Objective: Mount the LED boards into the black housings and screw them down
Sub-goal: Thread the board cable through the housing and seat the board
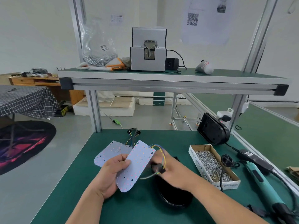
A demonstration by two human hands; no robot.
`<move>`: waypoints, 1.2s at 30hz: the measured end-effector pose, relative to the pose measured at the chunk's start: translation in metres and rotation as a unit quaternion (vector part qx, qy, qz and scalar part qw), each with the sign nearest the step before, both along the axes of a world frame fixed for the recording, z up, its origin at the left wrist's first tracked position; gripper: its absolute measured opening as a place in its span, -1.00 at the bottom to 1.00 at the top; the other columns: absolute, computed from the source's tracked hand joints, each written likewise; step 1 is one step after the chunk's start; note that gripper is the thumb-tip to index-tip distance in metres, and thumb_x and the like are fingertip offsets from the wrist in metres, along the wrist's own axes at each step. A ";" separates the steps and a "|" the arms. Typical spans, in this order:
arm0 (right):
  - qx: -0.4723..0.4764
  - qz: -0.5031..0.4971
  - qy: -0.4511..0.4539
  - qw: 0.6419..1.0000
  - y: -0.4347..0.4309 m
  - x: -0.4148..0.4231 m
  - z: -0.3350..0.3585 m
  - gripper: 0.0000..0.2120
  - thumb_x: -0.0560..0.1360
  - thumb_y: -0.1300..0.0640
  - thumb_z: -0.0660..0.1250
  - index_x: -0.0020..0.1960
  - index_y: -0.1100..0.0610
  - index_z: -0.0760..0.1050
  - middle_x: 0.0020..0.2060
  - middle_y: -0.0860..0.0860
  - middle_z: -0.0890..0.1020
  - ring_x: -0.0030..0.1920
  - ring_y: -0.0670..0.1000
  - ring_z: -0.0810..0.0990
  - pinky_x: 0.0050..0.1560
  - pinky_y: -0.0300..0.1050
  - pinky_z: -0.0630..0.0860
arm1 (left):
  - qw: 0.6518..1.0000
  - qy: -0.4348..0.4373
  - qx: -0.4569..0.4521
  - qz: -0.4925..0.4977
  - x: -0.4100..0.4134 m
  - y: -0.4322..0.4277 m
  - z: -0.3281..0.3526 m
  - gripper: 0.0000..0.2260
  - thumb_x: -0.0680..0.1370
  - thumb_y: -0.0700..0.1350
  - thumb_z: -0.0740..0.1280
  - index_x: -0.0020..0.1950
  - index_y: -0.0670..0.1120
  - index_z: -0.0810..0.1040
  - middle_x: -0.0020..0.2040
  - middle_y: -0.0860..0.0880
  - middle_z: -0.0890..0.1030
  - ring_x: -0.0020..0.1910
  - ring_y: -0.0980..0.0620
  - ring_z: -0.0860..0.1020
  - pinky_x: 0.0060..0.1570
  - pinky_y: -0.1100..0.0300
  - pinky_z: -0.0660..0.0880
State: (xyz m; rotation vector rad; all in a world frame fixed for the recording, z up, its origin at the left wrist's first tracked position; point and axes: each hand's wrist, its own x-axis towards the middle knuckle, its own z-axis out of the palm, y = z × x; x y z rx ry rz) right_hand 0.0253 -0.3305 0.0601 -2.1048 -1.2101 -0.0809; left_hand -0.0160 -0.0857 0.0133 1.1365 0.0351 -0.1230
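My left hand (111, 173) grips a white LED board (137, 165) by its left edge, holding it tilted above the green mat. My right hand (168, 170) pinches the board's coloured wire bundle (160, 155) and its black connector. A black housing (174, 194) lies on the mat below my right hand, partly hidden by my arm. A second LED board (111, 150) lies flat behind the held one, its wires running to the far edge. Another black housing (212, 130) leans upright at the back right.
A cardboard box of screws (213, 165) sits right of my hands. A teal electric screwdriver (262, 186) with its cable lies at the right edge. On the upper shelf (161, 78) stand a screw feeder machine (148, 50) and a bag of screws (98, 46).
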 end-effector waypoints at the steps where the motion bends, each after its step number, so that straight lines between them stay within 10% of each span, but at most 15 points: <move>1: 0.017 -0.029 -0.002 0.999 -0.001 0.007 0.002 -0.88 0.60 0.28 0.22 -0.03 0.20 0.54 -0.13 0.10 0.55 -0.07 0.17 0.50 0.03 0.06 0.48 | 1.000 0.003 0.008 0.001 -0.001 0.000 0.000 -0.51 0.44 -0.16 0.46 0.30 -0.39 0.53 0.17 -0.39 0.67 -0.04 -0.23 0.68 -0.15 0.01 0.64; 6: -0.012 -0.123 0.028 0.992 0.011 0.054 0.009 -0.86 0.68 0.19 0.30 -0.02 0.12 0.61 -0.25 0.11 0.55 -0.21 0.15 0.48 0.02 0.10 0.44 | 1.000 0.007 0.029 -0.007 -0.002 -0.001 0.000 -0.52 0.44 -0.19 0.48 0.29 -0.39 0.54 0.16 -0.40 0.67 -0.07 -0.24 0.70 -0.13 -0.02 0.66; 8: -0.077 -0.133 0.015 0.988 0.027 0.081 0.006 -0.86 0.62 0.26 0.23 -0.06 0.20 0.27 -0.40 0.03 0.41 -0.30 0.12 0.34 -0.10 0.03 0.38 | 0.999 0.004 0.027 -0.018 -0.001 0.000 0.000 -0.56 0.45 -0.19 0.49 0.28 -0.37 0.57 0.19 -0.42 0.66 -0.03 -0.27 0.70 -0.08 -0.05 0.67; 9: -0.116 -0.136 0.009 0.984 0.039 0.091 0.008 -0.73 0.60 0.30 0.18 0.26 0.28 0.51 -0.36 0.02 0.48 -0.23 0.15 0.40 -0.05 0.00 0.42 | 0.999 0.002 0.027 -0.023 -0.001 0.000 -0.001 -0.57 0.46 -0.20 0.49 0.27 -0.36 0.59 0.19 -0.42 0.66 -0.02 -0.27 0.70 -0.07 -0.05 0.67; 12: -0.231 -0.104 -0.004 0.967 0.060 0.106 0.010 -0.42 0.63 0.23 0.17 0.62 -0.06 0.27 -0.13 -0.02 0.57 0.12 0.17 0.47 0.13 0.05 0.49 | 0.999 -0.005 0.030 -0.036 -0.002 0.000 -0.002 -0.67 0.46 -0.19 0.51 0.19 -0.29 0.66 0.17 -0.42 0.66 -0.02 -0.28 0.70 -0.04 -0.06 0.66; 19: -0.177 -0.155 -0.057 0.970 0.079 0.125 -0.007 -0.83 0.56 0.25 0.23 0.07 0.10 0.56 -0.30 0.00 0.51 -0.21 0.13 0.47 -0.20 0.06 0.40 | 0.999 -0.007 0.021 -0.047 -0.001 0.000 -0.001 -0.65 0.45 -0.19 0.53 0.20 -0.28 0.65 0.17 -0.40 0.66 0.00 -0.26 0.70 -0.01 -0.06 0.65; 36: -0.175 -0.271 -0.094 0.942 0.039 0.137 -0.021 -0.74 0.73 0.10 0.20 0.35 0.08 0.55 0.02 0.13 0.65 0.16 0.22 0.51 0.03 0.08 0.54 | 1.000 -0.002 0.014 -0.013 0.004 -0.001 -0.003 -0.58 0.49 -0.17 0.47 0.32 -0.27 0.60 0.27 -0.37 0.65 0.10 -0.29 0.68 0.10 -0.14 0.64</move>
